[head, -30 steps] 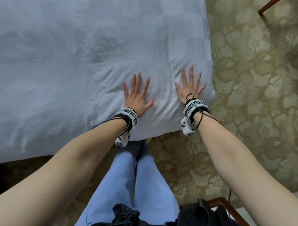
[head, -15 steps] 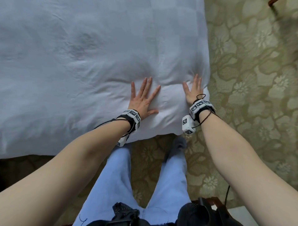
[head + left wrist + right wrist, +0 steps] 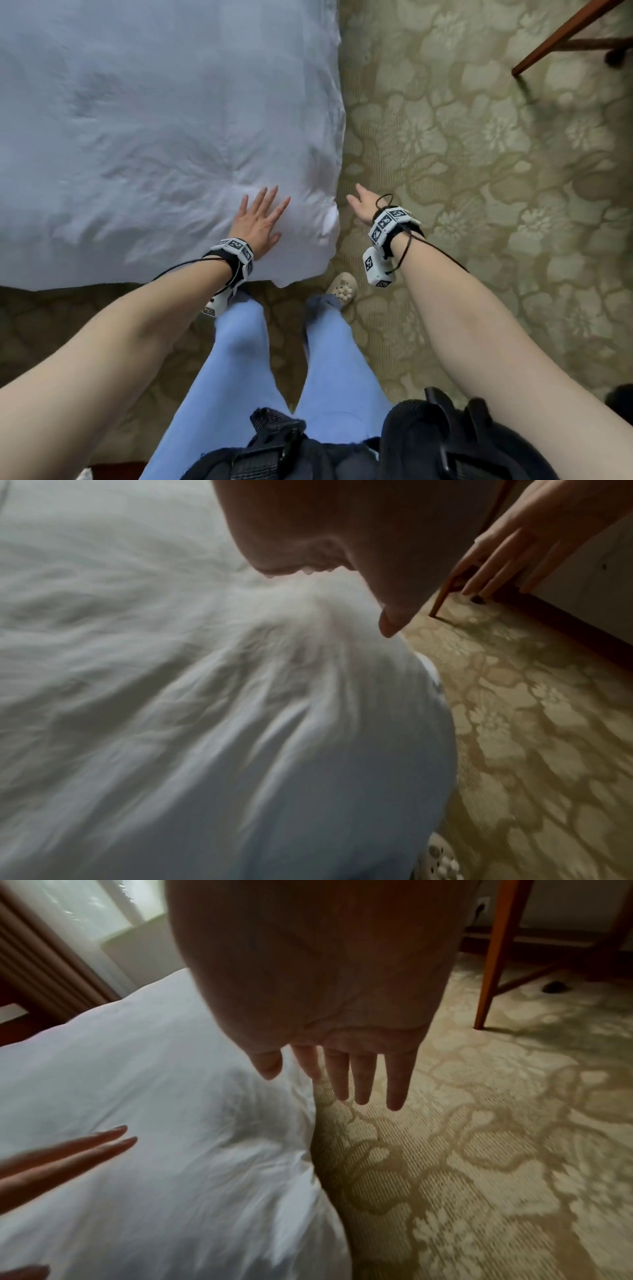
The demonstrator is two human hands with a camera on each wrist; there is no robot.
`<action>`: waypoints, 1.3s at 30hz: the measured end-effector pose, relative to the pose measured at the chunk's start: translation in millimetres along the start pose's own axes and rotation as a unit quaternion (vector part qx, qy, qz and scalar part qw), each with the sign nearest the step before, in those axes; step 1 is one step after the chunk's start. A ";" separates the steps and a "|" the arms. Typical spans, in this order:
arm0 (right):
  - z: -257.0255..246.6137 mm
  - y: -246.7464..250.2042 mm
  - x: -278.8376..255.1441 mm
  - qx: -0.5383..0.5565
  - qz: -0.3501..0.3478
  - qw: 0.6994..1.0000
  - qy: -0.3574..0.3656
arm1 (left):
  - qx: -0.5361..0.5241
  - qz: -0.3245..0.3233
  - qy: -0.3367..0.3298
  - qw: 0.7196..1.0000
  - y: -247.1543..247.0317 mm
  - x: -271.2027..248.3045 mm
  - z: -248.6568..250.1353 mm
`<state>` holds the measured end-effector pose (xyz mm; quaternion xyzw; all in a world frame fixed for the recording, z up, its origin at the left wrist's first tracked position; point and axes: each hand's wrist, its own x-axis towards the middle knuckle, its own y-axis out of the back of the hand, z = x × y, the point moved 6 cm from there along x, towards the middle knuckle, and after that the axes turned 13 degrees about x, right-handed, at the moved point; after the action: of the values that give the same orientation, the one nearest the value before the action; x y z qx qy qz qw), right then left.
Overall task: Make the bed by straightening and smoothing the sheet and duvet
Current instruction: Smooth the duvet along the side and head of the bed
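White duvet covers the bed, filling the head view from 9 to 12 o'clock; its near corner is creased, with wrinkles fanning out. Left hand lies flat on that corner, grip wide, fingers straight and spread. Right hand hangs off the bed edge at 3 o'clock of the left, over the carpet, grip wide, holding nothing. Carpet is olive with a pale floral pattern. Wooden furniture leg stands at 1 o'clock. Curtained window lies beyond the bed.
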<state>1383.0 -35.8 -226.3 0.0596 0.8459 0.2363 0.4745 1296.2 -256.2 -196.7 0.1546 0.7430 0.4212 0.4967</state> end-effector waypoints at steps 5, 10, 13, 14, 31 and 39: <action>3.0 43.1 3.0 -0.045 0.006 0.999 0.025 | -0.066 0.017 0.086 0.994 40.6 8.5 -6.4; -37.4 60.2 20.9 -0.081 -0.023 0.993 0.085 | -0.094 0.054 0.176 0.978 74.7 38.6 -45.2; -74.5 61.6 42.9 -0.100 -0.054 0.983 0.142 | -0.118 0.066 0.231 0.964 87.3 63.9 -71.5; -86.1 63.0 52.1 -0.117 -0.060 0.979 0.158 | -0.129 0.068 0.249 0.958 89.8 72.5 -79.2; -361.1 66.5 192.1 -0.384 -0.058 0.808 0.443 | -0.348 0.123 0.587 0.721 67.6 133.4 -211.3; -413.6 86.1 277.5 -0.425 -0.118 0.830 0.342 | -0.311 0.035 0.505 0.804 88.9 208.2 -203.8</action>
<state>878.1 -11.7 -220.8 -0.3331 0.7706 0.5199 0.1578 1007.0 -164.4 -223.0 -0.2166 0.7119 0.6655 0.0575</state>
